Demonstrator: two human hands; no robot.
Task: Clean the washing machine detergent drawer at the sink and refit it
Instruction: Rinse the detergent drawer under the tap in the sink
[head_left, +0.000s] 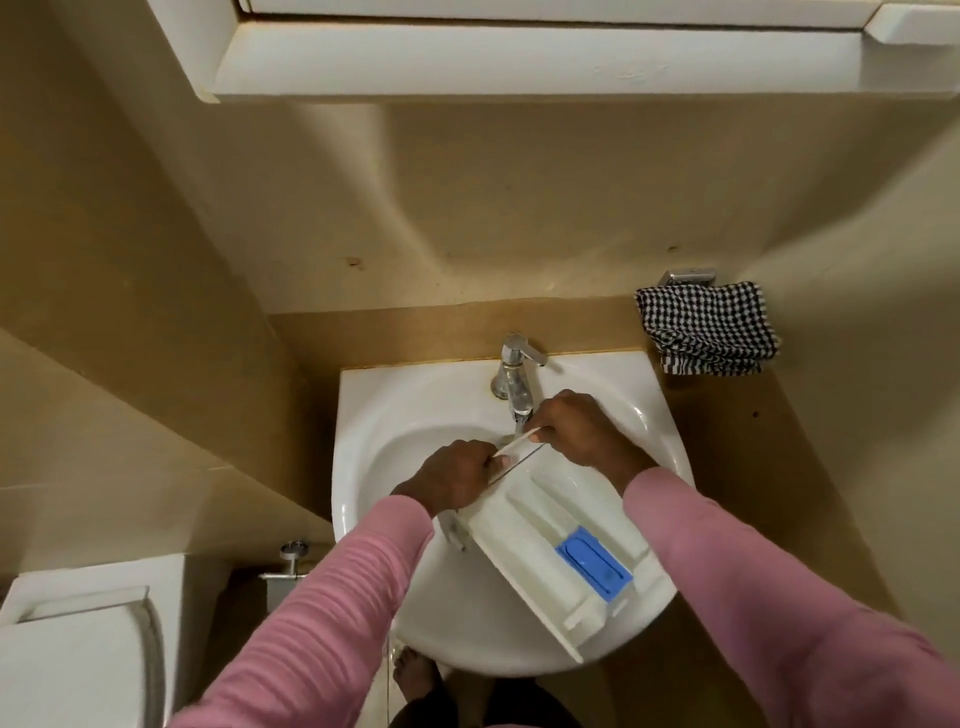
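Note:
The white detergent drawer (540, 545), with a blue insert (595, 564) near its back end, lies tilted over the white sink (363, 415). Its front panel points toward the chrome tap (514, 374). My left hand (452, 480) grips the left end of the front panel. My right hand (582, 434) grips the right end, just under the tap spout. A thin stream of water seems to run from the spout onto the panel edge between my hands.
A black-and-white checked cloth (709, 327) hangs from a holder on the wall at the right. A toilet cistern and lid (78, 649) stand at the lower left, with a chrome valve (293, 558) beside them. A white cabinet (519, 47) overhangs above.

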